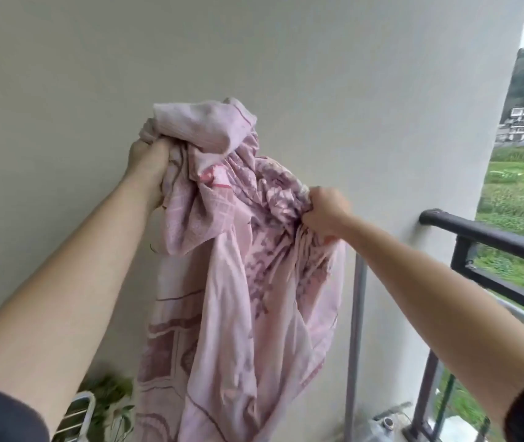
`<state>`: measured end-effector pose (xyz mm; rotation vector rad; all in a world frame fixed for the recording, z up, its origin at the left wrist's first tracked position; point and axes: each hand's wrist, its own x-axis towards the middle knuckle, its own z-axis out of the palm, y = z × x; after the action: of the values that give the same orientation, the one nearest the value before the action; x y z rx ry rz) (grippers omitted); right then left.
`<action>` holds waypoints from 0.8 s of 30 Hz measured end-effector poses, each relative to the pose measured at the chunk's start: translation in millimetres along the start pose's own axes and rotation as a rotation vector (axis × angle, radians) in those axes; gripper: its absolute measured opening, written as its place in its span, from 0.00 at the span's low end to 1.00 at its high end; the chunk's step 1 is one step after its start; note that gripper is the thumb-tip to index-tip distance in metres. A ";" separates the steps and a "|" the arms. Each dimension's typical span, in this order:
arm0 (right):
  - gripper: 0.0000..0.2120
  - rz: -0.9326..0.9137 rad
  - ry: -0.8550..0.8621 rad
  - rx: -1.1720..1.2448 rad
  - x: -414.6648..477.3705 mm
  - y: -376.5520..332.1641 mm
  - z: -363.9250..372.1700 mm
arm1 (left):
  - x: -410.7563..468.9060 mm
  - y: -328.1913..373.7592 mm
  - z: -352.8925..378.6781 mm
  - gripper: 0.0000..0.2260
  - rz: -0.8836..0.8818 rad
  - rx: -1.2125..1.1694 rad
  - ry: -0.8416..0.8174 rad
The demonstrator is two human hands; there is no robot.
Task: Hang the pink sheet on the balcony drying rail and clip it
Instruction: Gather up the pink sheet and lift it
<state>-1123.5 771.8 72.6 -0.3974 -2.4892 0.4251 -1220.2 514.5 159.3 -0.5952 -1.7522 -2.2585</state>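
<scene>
The pink sheet (232, 282), printed with darker purple and red patterns, hangs bunched in front of the pale wall. My left hand (147, 161) grips a wad of it high up at centre left. Lower and to the right, my right hand (326, 212) grips another gathered fold. The cloth droops between both hands and falls past the bottom of the view. A grey metal rail (354, 330) stands upright just behind the sheet's right edge, with a paler bar running right from it. No clip is in sight.
A black balcony railing (490, 234) runs from the wall at right toward me, with fields and houses beyond. A white wire rack (78, 416) and a green plant (110, 390) sit at the lower left. Small items lie on the floor by the railing's foot.
</scene>
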 end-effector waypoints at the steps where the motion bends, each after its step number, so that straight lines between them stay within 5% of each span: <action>1: 0.13 0.035 0.158 -0.039 12.2 4.5 -10.7 | 5.3 0.8 -13.0 0.11 0.039 0.195 0.041; 5: 0.19 0.055 0.472 0.013 49.4 15.0 -47.0 | 9.8 -7.4 -76.8 0.07 0.225 0.950 -0.003; 8: 0.20 0.050 0.447 -0.144 66.9 -0.4 -59.2 | 11.8 -12.6 -97.7 0.09 0.194 1.092 -0.121; 12: 0.16 0.151 0.471 0.208 83.7 -27.6 -66.5 | 10.8 -37.0 -99.7 0.03 -0.013 0.551 -0.139; 16: 0.19 0.163 0.380 0.297 82.4 -50.3 -68.3 | 2.3 -55.4 -74.3 0.20 -0.348 0.131 -0.356; 21: 0.17 0.006 -0.117 -0.168 56.3 -64.9 -63.0 | 9.8 -66.0 -44.7 0.24 -0.386 -0.181 -0.363; 24: 0.31 0.088 -0.511 -0.024 35.7 -59.2 -51.3 | 9.0 -63.5 -23.1 0.30 -0.339 -0.282 -0.416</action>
<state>-1132.6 742.3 153.0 -0.4538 -2.9801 0.5928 -1258.5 509.7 103.1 -0.9446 -1.8377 -2.8116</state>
